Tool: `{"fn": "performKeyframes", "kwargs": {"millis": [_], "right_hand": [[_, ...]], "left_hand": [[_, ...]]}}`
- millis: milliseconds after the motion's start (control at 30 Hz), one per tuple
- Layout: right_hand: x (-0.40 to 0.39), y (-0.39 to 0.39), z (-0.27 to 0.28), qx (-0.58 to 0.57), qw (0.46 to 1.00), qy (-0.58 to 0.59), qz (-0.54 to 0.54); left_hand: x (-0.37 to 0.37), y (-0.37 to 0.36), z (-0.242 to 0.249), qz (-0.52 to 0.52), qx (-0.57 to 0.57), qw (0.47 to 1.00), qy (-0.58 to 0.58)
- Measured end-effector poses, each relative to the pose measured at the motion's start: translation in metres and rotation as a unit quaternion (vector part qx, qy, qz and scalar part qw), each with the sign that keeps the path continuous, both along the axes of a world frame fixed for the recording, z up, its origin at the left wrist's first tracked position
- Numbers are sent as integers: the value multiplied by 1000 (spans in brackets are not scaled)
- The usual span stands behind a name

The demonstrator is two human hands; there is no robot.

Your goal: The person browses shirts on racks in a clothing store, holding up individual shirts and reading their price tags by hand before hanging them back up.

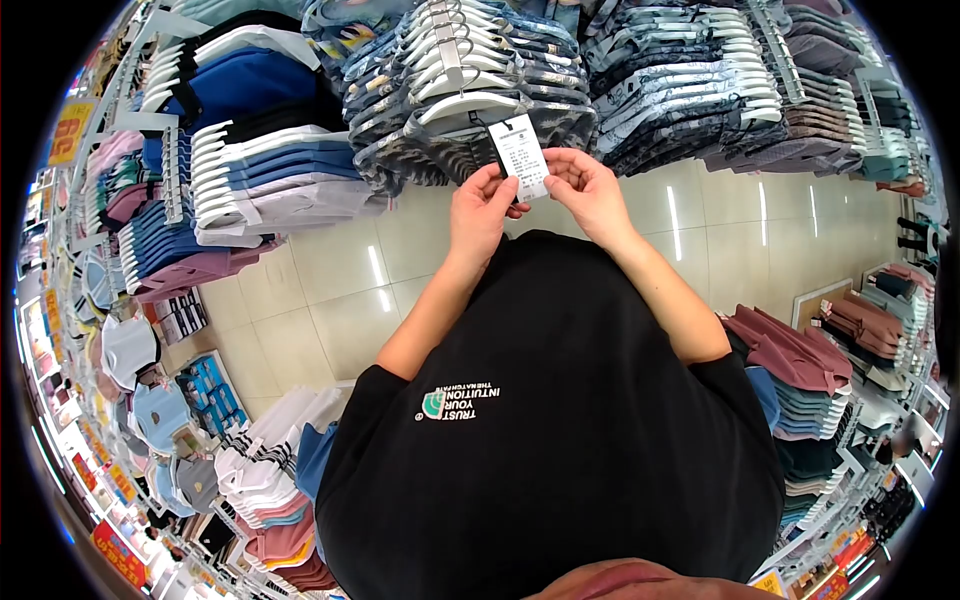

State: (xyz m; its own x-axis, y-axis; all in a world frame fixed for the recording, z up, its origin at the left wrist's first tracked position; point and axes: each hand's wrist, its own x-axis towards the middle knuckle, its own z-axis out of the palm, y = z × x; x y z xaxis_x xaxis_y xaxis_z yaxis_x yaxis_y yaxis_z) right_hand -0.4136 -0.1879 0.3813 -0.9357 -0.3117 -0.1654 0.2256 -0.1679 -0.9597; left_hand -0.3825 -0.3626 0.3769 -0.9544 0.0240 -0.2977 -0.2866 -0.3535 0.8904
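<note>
A white printed price tag hangs from a dark patterned shirt at the front of the middle rack. My left hand pinches the tag's lower left side between thumb and fingers. On the opposite edge, my right hand grips the same tag, thumb in front and fingers behind. The tag's print faces me but is too small to read. Behind it, the shirt hangs on a white hanger, with several similar patterned shirts packed close beyond.
Blue and pale shirts hang to the left, and grey patterned ones to the right. Below runs a glossy tiled floor. More racks stand around me, with maroon garments at right and white ones at lower left.
</note>
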Motion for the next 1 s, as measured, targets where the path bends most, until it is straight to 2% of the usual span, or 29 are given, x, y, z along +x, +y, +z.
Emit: {"fn": "performKeyframes", "kwargs": {"millis": [867,1000], "right_hand": [[20,0,-19,-1,1000,-16,0],[18,-1,-18,-11,999,-41,-9]], "left_hand": [[23,-2,-5,9,-2,1000,-23],[22,-4,0,19,34,998,-56]]}}
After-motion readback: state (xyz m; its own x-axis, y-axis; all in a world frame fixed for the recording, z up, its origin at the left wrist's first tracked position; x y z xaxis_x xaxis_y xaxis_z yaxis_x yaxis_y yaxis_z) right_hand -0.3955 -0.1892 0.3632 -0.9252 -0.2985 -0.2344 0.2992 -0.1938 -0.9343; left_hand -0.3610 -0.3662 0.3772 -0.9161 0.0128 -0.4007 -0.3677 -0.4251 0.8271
